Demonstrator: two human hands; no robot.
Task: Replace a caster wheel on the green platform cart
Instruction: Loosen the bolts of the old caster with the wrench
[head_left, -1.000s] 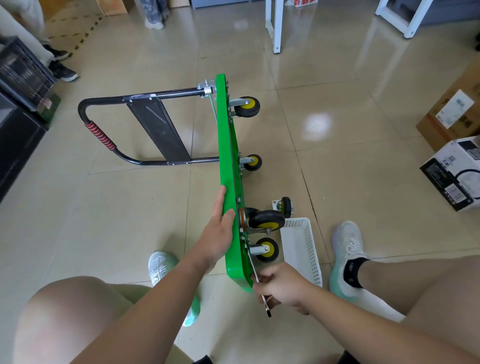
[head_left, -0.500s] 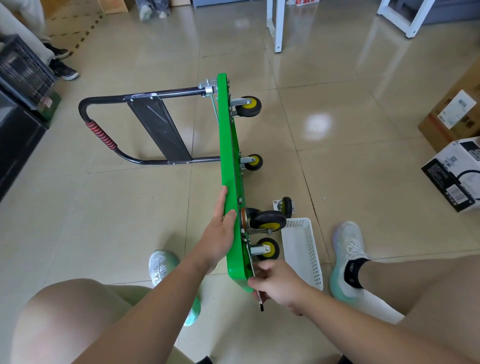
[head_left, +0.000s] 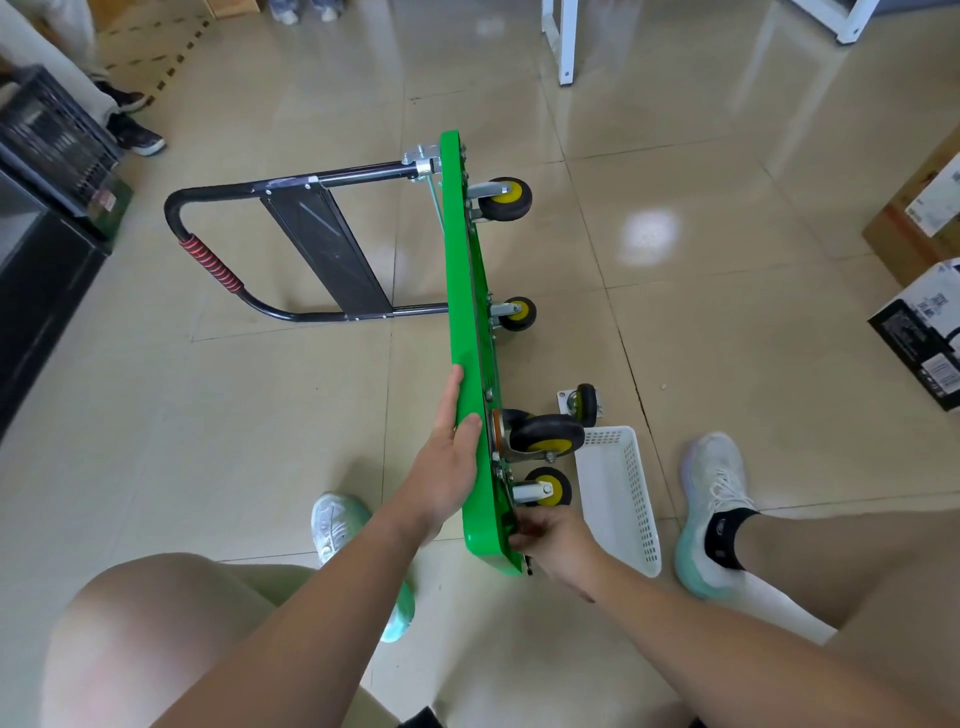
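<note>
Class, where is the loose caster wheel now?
Head view: loose caster wheel on the floor, right of the green cart, just beyond the white basket.

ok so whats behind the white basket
A loose black caster wheel on a metal plate lies on the floor beyond the white perforated plastic basket; the cart's larger mounted wheel covers its lower part.
</note>
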